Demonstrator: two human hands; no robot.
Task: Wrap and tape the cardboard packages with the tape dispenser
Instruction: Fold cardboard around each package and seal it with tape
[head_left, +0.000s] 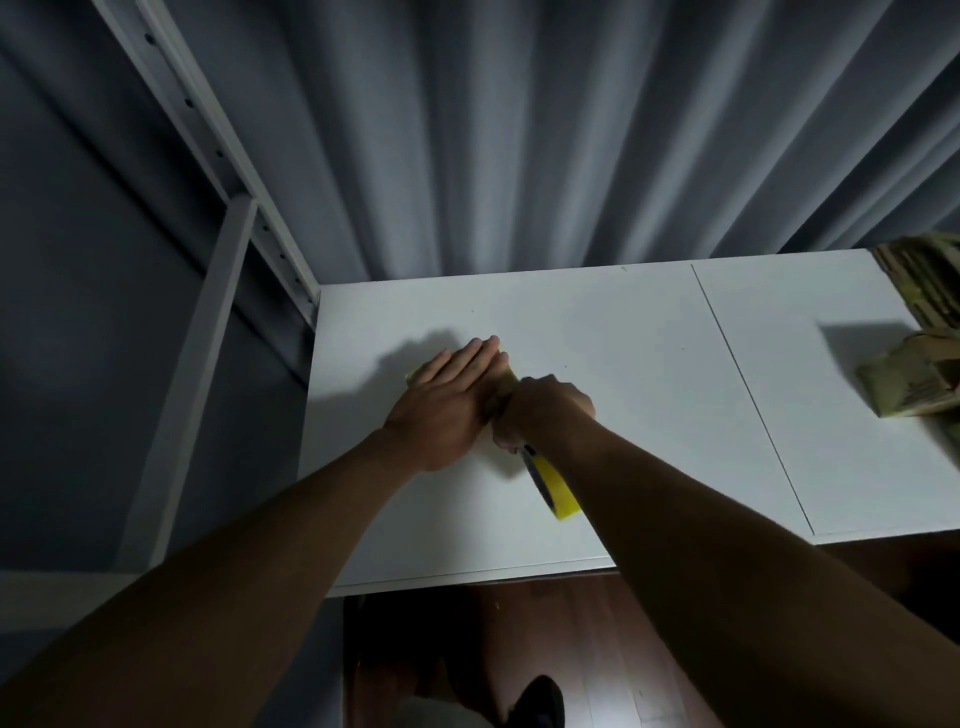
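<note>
My left hand (449, 402) lies flat with straight fingers on a small package (414, 375), of which only a yellowish corner shows at the hand's left. My right hand (540, 413) grips the tape dispenser (550, 480) just to the right of the package; its yellow tape roll sticks out below my wrist toward me. Both hands touch each other over the white table (623, 364). Most of the package is hidden under my hands.
Taped cardboard packages (919, 382) lie at the table's right edge, with another stack (924, 275) behind them. Grey curtains hang behind the table. A white metal shelf frame (218, 171) stands at the left. Dark wooden floor shows below the table's front edge.
</note>
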